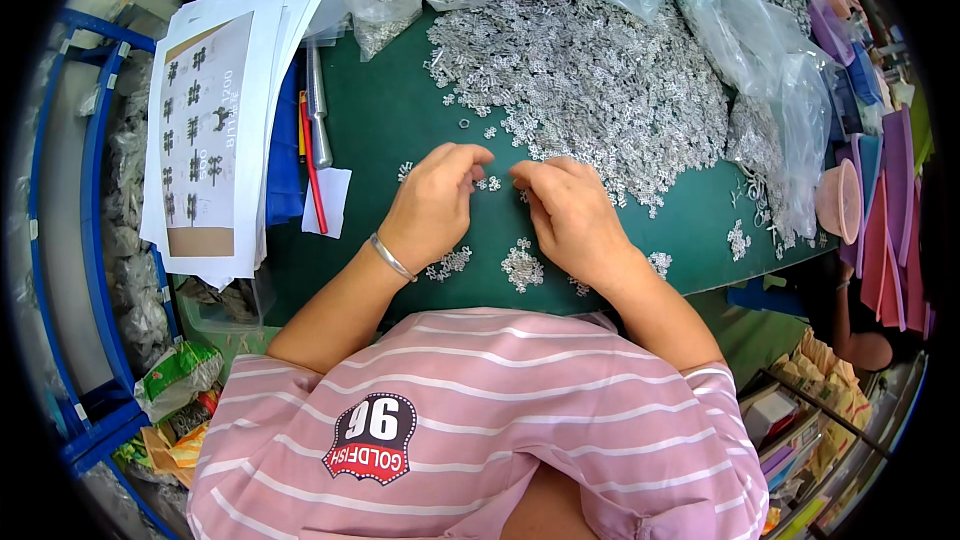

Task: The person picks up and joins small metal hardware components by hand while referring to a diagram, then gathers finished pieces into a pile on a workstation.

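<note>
A big heap of small silver metal charms point(590, 80) is spread over the green table point(380, 110). At the near edge of this heap, my left hand point(430, 202) and my right hand point(570, 215) face each other with a gap between them. The fingers of both curl inward, and what they pinch, if anything, is hidden. A few loose charms point(494, 183) lie between the hands, close to the left fingertips. Nearer to me are small separate piles: one pile point(522, 266) between my wrists, another point(452, 263) by my left wrist, and one point(660, 263) beyond my right forearm.
Printed sheets point(205, 140) lie at the left, beside a red pen point(314, 165) and a metal-barrelled tool point(317, 105). Clear plastic bags point(385, 0) of metal pieces line the back; another bag point(800, 130) lies right. Pink and purple bins point(880, 210) stand beyond the right edge.
</note>
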Demonstrator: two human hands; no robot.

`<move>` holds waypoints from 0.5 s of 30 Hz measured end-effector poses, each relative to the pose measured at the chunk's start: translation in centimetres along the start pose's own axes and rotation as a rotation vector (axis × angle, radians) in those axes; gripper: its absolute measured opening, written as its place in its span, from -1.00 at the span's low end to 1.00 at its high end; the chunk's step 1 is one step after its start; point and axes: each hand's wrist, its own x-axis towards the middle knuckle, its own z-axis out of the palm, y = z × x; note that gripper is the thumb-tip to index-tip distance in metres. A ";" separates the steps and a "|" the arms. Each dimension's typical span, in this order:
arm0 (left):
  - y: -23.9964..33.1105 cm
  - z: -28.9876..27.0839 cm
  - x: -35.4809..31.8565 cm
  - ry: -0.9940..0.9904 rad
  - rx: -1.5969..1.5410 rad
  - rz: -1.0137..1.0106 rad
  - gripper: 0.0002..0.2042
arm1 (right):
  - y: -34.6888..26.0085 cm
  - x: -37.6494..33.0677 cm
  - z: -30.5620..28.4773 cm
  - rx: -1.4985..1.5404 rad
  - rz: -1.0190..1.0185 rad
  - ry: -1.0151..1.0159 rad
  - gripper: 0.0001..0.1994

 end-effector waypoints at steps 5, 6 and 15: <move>-0.5 -0.6 0.1 0.036 0.066 -0.009 -0.73 | -0.1 0.9 1.4 0.047 -0.059 0.025 -0.67; -0.4 -0.6 0.1 0.046 0.065 -0.014 -0.73 | -0.2 1.0 2.1 0.044 -0.065 0.019 -0.68; -0.9 -0.3 -0.3 -0.079 0.209 0.058 -0.79 | 0.6 0.8 0.2 -0.026 0.085 0.034 -0.78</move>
